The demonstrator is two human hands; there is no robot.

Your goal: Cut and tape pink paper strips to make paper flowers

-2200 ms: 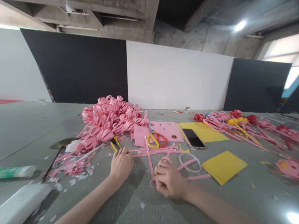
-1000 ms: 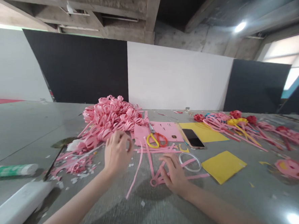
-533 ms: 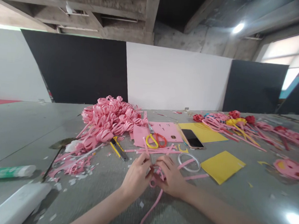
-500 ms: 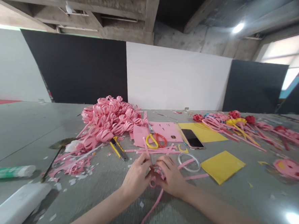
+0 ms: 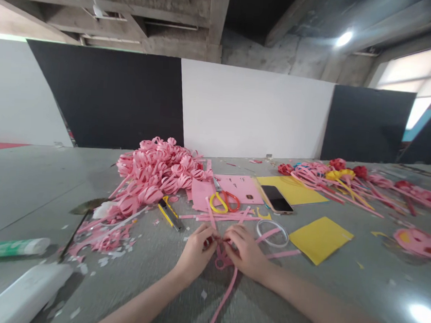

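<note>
In the middle of the table, my left hand [image 5: 196, 249] and my right hand [image 5: 245, 251] nearly touch at the fingertips. Both are closed in a pinch on pink paper strips, though the exact spot under the fingers is hard to make out. Below the fingertips shows a pink paper piece with a ring-like loop [image 5: 221, 263]. One long pink strip [image 5: 225, 298] trails from it toward the table's front edge. Just beyond my hands lie scissors [image 5: 224, 202] with yellow and red handles, and several flat pink strips [image 5: 226, 217]. A white tape roll [image 5: 258, 231] rests beyond my right hand.
A heap of pink paper loops [image 5: 160, 170] stands behind left, near a yellow-black utility knife [image 5: 170, 214]. A phone [image 5: 277, 200], yellow paper [image 5: 321, 240] and paper flowers [image 5: 339, 174] lie right. A glue tube [image 5: 13, 248] and white box [image 5: 25, 293] sit left.
My fingertips have shifted slightly upward and closer together, showing more of the pink looped piece. The trailing strip's lower end has swung a little to the right.
</note>
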